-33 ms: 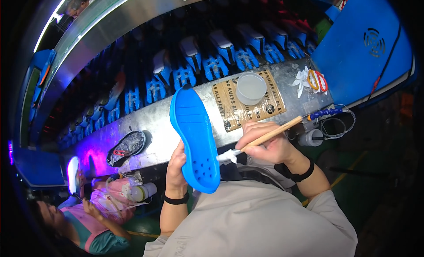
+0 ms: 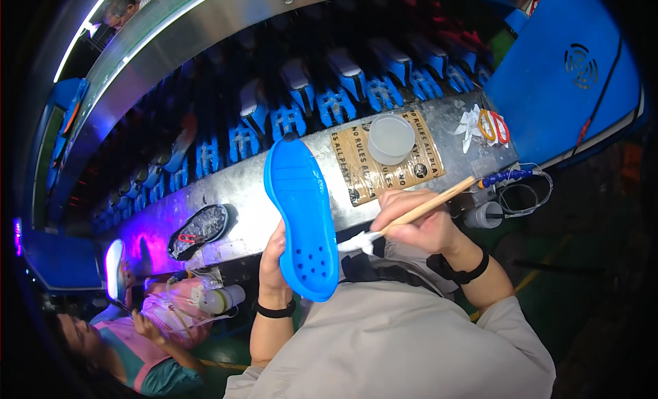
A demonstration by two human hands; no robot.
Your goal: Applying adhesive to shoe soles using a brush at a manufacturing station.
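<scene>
A blue shoe sole with a raised rim stands nearly upright over the bench's near edge. Small round holes dot its heel end. My left hand grips its left side, the fingers partly hidden behind it. In my right hand a wooden-handled brush is pinched between thumb and fingers. Its ragged white head, maybe wrapped in cloth, meets the sole's right edge near the heel; whether it touches I cannot tell. Beyond, a translucent cup of cloudy liquid sits on a brown printed sheet.
Across the metal bench runs a rack of blue shoe holders. A dark tray lies left; scissors and white scraps lie right, before a blue machine panel. A co-worker holds a shoe sole at lower left.
The blue sole has turned slightly, showing more of its holed inner face. The brush and my right hand have shifted very slightly to the right.
</scene>
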